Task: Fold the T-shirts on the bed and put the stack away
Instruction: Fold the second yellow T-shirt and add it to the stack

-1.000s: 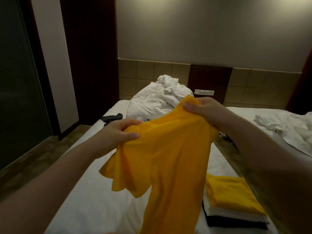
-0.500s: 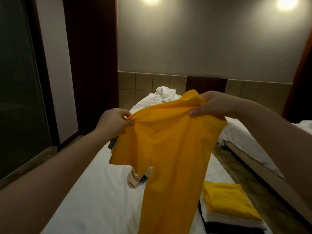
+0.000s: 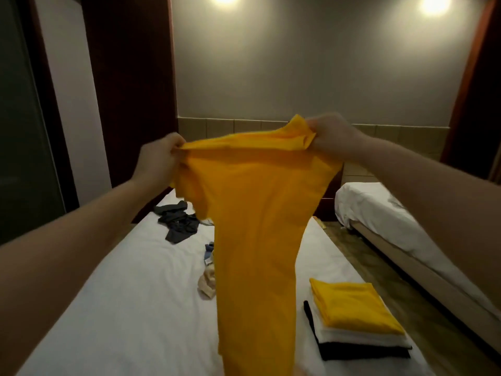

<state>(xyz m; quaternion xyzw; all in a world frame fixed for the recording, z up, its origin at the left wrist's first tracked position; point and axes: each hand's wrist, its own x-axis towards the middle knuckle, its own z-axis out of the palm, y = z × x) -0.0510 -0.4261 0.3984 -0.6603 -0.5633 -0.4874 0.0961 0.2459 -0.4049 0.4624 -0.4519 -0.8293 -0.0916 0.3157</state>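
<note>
Head view: both hands, left (image 3: 160, 156) and right (image 3: 332, 137), pinch a soft yellow T-shirt (image 3: 254, 226) hanging limp, each grip narrow on cloth. Below, a white-sheeted bed (image 3: 122, 308) carries a squared folded stack (image 3: 357, 318) under dim wall lights.

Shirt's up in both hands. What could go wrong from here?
The shirt hangs bunched from left hand and right hand; laid down so, it may fold crooked. Some small clothes lie beneath it on the bed and could get trapped. The stack sits near the bed's edge; a sweep might topple it.
</note>
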